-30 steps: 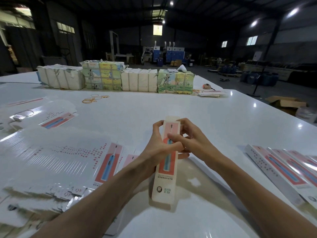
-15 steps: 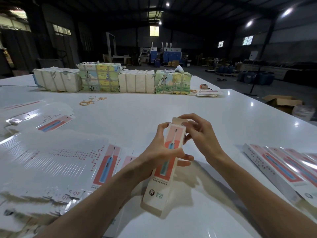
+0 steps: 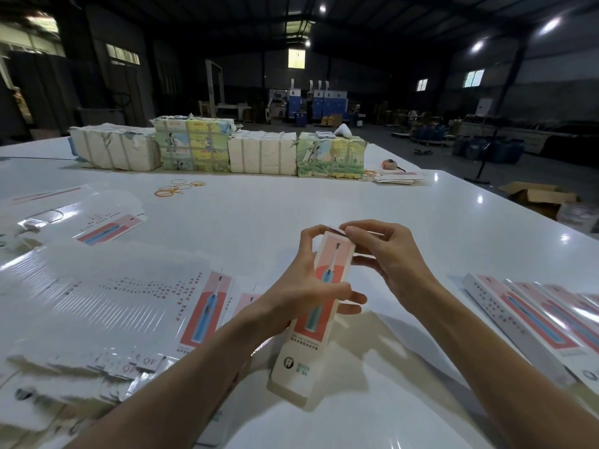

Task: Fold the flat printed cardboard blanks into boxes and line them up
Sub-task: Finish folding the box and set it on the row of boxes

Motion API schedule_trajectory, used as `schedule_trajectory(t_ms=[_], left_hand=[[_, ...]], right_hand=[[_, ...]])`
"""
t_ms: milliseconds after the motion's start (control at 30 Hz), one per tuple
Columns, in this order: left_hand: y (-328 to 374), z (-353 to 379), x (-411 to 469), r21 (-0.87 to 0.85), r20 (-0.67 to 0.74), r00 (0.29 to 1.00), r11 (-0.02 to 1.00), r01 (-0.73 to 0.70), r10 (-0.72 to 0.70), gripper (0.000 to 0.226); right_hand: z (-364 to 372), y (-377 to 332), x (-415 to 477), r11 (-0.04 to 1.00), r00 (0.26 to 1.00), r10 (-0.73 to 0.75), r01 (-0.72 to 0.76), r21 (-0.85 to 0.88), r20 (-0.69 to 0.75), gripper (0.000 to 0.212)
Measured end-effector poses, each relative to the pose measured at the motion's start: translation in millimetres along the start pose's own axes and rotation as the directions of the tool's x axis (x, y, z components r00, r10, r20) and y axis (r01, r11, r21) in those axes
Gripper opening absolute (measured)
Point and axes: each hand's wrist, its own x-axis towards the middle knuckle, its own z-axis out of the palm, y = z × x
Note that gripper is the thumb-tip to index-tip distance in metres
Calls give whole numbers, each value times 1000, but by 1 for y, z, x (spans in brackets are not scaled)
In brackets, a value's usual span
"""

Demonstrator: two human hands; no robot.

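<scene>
The left hand [image 3: 308, 286] grips the half-formed box [image 3: 308, 358] round its middle, tilted over the table [image 3: 291, 209]. The right hand [image 3: 392, 264] pinches the top flap, seemingly closing it. Finished boxes [image 3: 525, 322] lie lined up at right, and many blanks [image 3: 107, 303] wait at left. Wrapped bundles [image 3: 259, 155] stand well apart.

box [image 3: 309, 345], lower end: "X-S1" (approx.) next to tooth logo; small print line above it illegible.
flat blanks [image 3: 107, 296], near edge: "QF" in red, x2.
row of boxes [image 3: 525, 319], right: print too blurred to read.
bundles [image 3: 330, 157], far side: lettering illegible.
</scene>
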Motion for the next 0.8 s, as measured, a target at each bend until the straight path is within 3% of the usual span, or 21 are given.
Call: schedule_trajectory(t_ms=[400,600,800], left_hand=[[1,3,0,-7,0,1000,1000,-30,30,101],[3,-3,2,-107,-23,1000,994,-5,2,93],[3,-5,2,-178,-74,997,984,-4,-9,88]], right_hand=[[-8,-9,-2,999,999,15,-13,-46,35,18],[-2,-5,-7,1000,985,-15,13,12,174,21],[11,3,-9,979,985,-158,166,-120,68,12]])
